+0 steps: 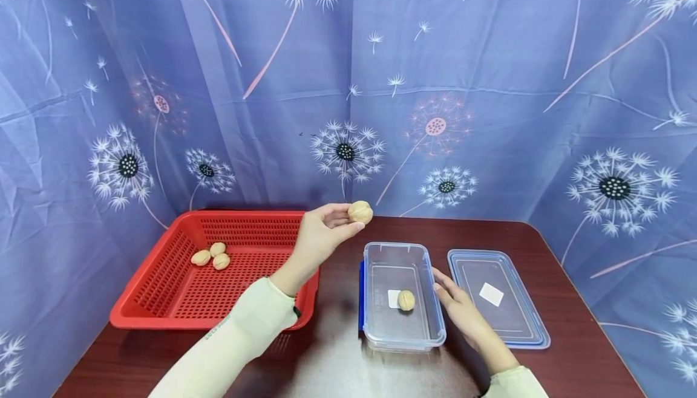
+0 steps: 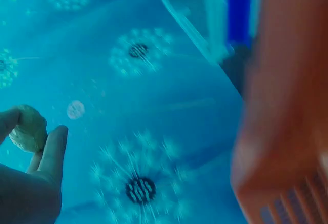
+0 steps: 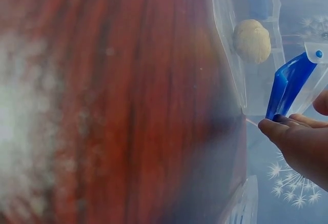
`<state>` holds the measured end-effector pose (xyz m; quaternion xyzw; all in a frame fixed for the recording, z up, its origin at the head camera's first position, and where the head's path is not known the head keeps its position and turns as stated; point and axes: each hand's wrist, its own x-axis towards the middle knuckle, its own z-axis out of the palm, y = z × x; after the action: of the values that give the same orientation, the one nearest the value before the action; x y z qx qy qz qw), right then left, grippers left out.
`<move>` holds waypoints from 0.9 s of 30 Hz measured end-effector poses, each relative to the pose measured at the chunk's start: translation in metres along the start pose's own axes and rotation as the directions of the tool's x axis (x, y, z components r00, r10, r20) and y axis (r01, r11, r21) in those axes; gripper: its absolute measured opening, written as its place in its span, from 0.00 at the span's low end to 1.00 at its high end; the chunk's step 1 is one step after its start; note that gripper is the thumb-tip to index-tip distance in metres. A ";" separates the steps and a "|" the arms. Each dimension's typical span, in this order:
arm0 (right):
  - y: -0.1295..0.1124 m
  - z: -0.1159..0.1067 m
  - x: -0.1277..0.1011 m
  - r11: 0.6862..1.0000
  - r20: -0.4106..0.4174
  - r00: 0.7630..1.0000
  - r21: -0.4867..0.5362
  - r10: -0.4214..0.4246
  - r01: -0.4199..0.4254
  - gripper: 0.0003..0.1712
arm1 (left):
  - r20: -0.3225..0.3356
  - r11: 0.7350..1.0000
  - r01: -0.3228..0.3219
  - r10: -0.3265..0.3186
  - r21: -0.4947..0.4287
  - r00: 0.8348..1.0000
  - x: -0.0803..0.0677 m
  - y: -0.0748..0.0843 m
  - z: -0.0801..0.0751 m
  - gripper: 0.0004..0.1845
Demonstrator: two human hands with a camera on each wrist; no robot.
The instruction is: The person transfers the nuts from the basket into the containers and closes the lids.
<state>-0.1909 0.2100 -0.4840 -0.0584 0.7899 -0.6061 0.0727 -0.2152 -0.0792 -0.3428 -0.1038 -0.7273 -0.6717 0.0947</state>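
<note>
Resting against the near right wall of the clear box (image 1: 402,334), the right hand (image 1: 463,313) lies with fingers straight and relaxed, holding nothing, steadying it on the table (image 1: 572,337); one walnut (image 1: 405,300) sits inside the box on its floor. Beside it to the right lies the lid (image 1: 498,298), flat and apart from the box. Farther back, the left hand (image 1: 321,234) pinches a second walnut (image 1: 360,212) between thumb and fingertips, raised above the table just behind the box's far left corner; a clean placing, I judge, wants the hand carried over the open box and lowered before the pinch loosens. The red basket (image 1: 163,319) at left holds three more walnuts (image 1: 210,256).
</note>
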 end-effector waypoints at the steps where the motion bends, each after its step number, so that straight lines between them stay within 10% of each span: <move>1: 0.000 -0.001 0.000 1.000 0.000 1.000 0.002 0.000 0.000 0.27 | 0.002 1.000 0.006 -0.006 -0.019 1.000 -0.002 0.001 0.006 0.20; 13: 0.001 -0.003 -0.006 1.000 -0.020 1.000 -0.002 0.014 -0.014 0.27 | 0.085 0.987 0.131 -0.123 -0.095 0.989 -0.026 -0.029 0.072 0.18; 27: -0.001 -0.001 0.000 1.000 -0.007 1.000 0.010 0.013 -0.013 0.27 | 0.083 0.960 0.269 -0.275 0.083 0.958 -0.019 -0.097 0.092 0.16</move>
<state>-0.1912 0.2104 -0.4830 -0.0509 0.7874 -0.6098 0.0743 -0.2233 0.0052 -0.4483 -0.0308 -0.7617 -0.6465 -0.0293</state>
